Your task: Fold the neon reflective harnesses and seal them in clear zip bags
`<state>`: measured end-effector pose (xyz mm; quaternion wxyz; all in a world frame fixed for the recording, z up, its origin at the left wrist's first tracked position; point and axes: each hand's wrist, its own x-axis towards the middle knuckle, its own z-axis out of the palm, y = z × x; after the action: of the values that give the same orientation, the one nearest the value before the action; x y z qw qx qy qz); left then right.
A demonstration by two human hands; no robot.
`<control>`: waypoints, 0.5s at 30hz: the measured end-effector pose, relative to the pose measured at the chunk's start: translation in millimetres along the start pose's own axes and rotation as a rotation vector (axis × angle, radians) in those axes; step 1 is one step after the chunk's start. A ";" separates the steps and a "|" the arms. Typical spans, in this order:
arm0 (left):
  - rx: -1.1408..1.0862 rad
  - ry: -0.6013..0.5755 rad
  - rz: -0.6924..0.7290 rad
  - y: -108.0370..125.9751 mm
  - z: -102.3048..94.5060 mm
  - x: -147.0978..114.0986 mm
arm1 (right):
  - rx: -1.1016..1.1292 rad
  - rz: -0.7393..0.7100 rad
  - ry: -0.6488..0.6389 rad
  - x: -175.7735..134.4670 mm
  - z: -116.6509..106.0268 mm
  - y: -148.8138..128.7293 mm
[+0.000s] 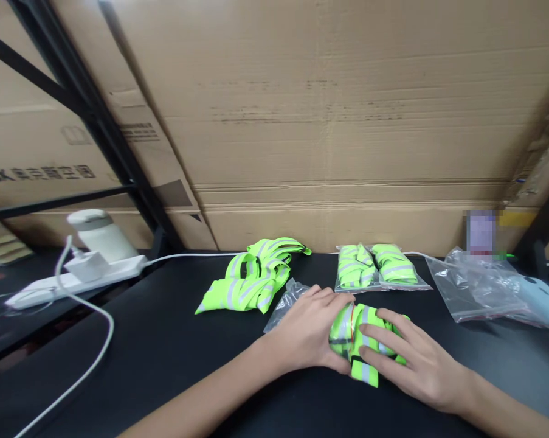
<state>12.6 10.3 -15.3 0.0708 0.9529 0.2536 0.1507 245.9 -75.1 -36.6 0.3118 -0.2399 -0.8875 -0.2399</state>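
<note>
A folded neon-green reflective strap [368,322] with grey stripes lies between my hands at the table's front. Its left part sits inside a clear zip bag [340,333] with a red seal line; the right part sticks out, one end hanging toward me. My left hand [313,328] is closed around the bag's left side, thumb below and fingers above. With curved fingers, my right hand [413,359] grips the bundle from the right. Behind my left hand a clear bag [287,302] is partly hidden. Further left lies a loose heap of reflective strap [251,277].
Two bagged straps [356,266] lie against the cardboard wall [329,121]. Clear bags [472,292] and a light blue object [545,301] are at the right. A power strip [80,281], white cable [112,322] and white bottle [107,234] stand left by the black frame [105,140].
</note>
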 end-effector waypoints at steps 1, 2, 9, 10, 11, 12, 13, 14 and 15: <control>-0.002 -0.012 -0.002 -0.7 -0.3 0.4 | 0.003 -0.007 -0.001 1.0 -0.5 -0.2; -0.008 -0.020 -0.003 -1.4 -0.4 0.9 | 0.003 -0.012 0.000 1.7 -0.4 -0.3; -0.092 -0.077 -0.082 -8.9 -1.7 6.3 | 0.126 0.083 0.035 -0.7 9.8 5.2; -0.117 -0.083 -0.101 -10.6 -2.3 6.9 | 0.164 0.096 0.022 -1.4 10.4 6.5; -0.148 -0.087 -0.110 -12.5 -3.0 7.5 | 0.194 0.105 0.002 -2.3 10.5 7.7; -0.181 -0.091 -0.107 -14.5 -3.8 8.0 | 0.218 0.113 -0.022 -3.3 10.2 8.6; -0.213 -0.091 -0.097 -16.5 -4.7 8.3 | 0.230 0.121 -0.043 -4.3 9.6 9.1; -0.241 -0.090 -0.080 -18.5 -5.7 8.6 | 0.232 0.130 -0.064 -5.3 8.9 9.5; -0.269 -0.091 -0.063 -20.4 -6.8 8.9 | 0.228 0.135 -0.088 -6.2 8.2 9.6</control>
<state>8.3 32.8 -11.0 0.2138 0.9323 0.2573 0.1376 252.1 -64.7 -43.7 0.3132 -0.2724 -0.9037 -0.1052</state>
